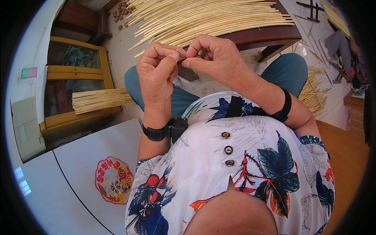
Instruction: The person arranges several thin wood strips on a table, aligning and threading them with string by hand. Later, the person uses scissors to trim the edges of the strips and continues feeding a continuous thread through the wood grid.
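In front of my chest my two hands are raised close together. My left hand (pixel 158 72) pinches a thin, shiny needle (pixel 181 53) between thumb and forefinger. It slants across the small gap toward my right fingertips. The thumb and forefinger of my right hand (pixel 217 58) are pressed together at its other end; what they hold, possibly thread, is too fine to make out. Just beyond my hands, many long pale stalks (pixel 211 19) lie side by side on a dark red-brown table (pixel 270 35).
A bundle of stalks (pixel 102 100) lies left of my knee, beside a yellow-framed glass cabinet (pixel 76 74). A white surface with a red-edged sticker (pixel 114 180) is near left. More stalks (pixel 314 92) lie at right. Round brown things (pixel 122 11) sit on the far floor. Another person's leg (pixel 337 47) shows far right.
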{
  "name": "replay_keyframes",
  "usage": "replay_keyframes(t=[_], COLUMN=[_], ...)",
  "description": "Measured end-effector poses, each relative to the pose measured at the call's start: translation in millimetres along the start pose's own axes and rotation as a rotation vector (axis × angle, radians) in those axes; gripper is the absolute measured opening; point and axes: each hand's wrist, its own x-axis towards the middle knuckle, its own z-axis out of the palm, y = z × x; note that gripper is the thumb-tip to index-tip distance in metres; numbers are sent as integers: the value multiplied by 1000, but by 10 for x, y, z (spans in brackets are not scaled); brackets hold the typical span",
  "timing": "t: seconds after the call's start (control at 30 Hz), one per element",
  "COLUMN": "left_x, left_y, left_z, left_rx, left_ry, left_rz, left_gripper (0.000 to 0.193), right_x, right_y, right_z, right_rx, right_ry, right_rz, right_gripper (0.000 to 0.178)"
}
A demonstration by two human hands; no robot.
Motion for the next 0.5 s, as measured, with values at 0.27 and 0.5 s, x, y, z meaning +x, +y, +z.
replay_keyframes(t=[0.27,0.5], left_x=[-6,-15], left_y=[11,28], left_z=[11,28], left_rx=[-1,3], left_ry=[-3,1], left_rz=[-4,-20], left_gripper=[5,4], right_x=[-6,-8], right_y=[-13,-3], right_z=[-6,0], right_rx=[7,14], right_ry=[5,5], right_rz=[9,5], right_gripper=[12,12])
